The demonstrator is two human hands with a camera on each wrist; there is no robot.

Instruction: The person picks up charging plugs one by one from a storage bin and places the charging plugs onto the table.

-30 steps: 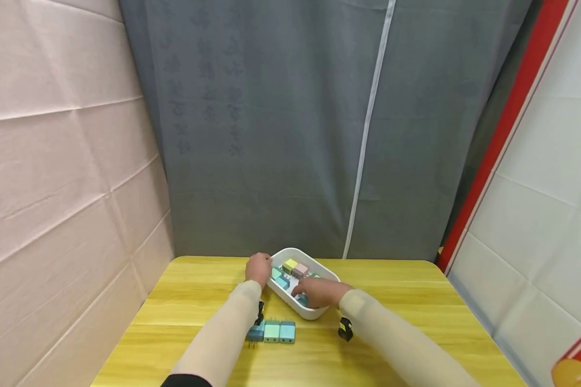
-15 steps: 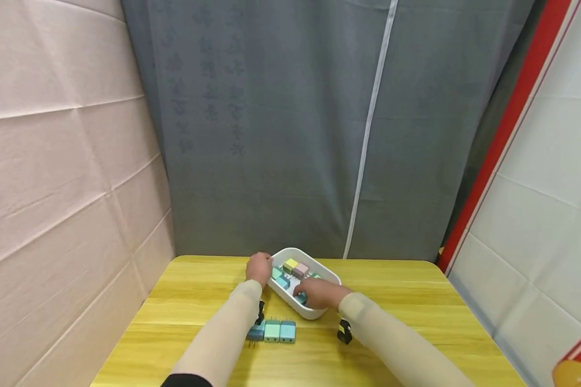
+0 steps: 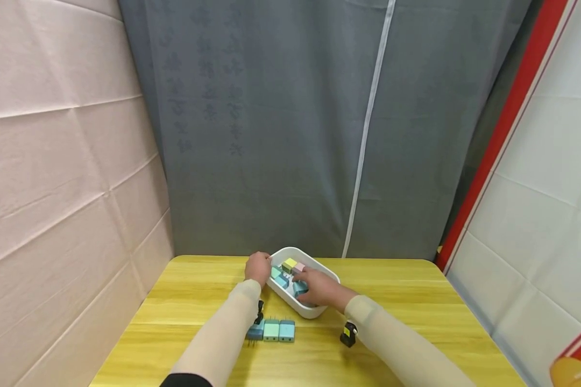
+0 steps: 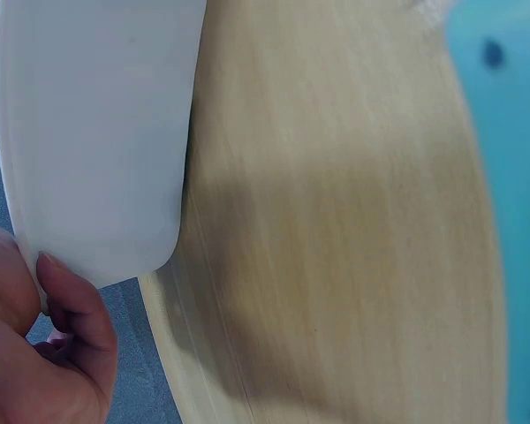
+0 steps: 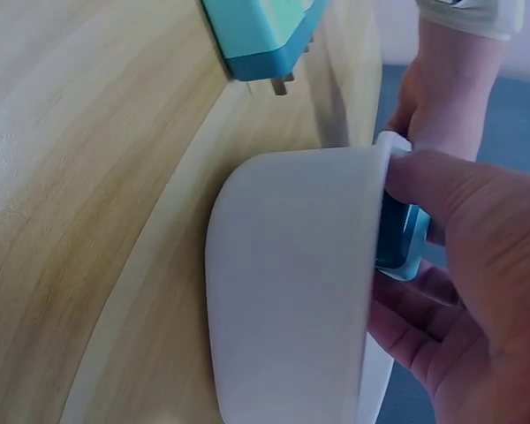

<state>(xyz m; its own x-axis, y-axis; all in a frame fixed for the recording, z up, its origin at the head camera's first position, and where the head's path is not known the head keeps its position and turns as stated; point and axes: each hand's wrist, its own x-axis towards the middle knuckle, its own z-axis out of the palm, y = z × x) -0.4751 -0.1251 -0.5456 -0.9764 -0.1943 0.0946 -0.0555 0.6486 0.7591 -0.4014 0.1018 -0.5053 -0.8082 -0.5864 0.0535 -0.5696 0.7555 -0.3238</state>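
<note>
A white plastic bin (image 3: 305,310) stands at the table's far middle. My left hand (image 3: 259,267) pinches its far-left rim, thumb and fingers over the edge, as the left wrist view shows of the bin's outer wall (image 4: 97,132). Reaching over the near-right side, my right hand (image 3: 321,289) grips a blue plug adapter (image 5: 403,234) between thumb and fingers, level with the rim in the right wrist view. Other adapters lie in the bin: a yellow one (image 3: 289,264), a pink one (image 3: 298,267), and green and blue ones by the left wall.
Nearer on the wooden table (image 3: 319,355), a row of blue and green plug adapters (image 3: 271,330) lies beside my left forearm, metal prongs sticking out. A grey curtain (image 3: 271,161) hangs behind the table, with pale cloth at both sides.
My right hand has come up and slightly away from me inside the bin, bringing the blue plug adapter into view between its fingers. My left hand stays at the rim.
</note>
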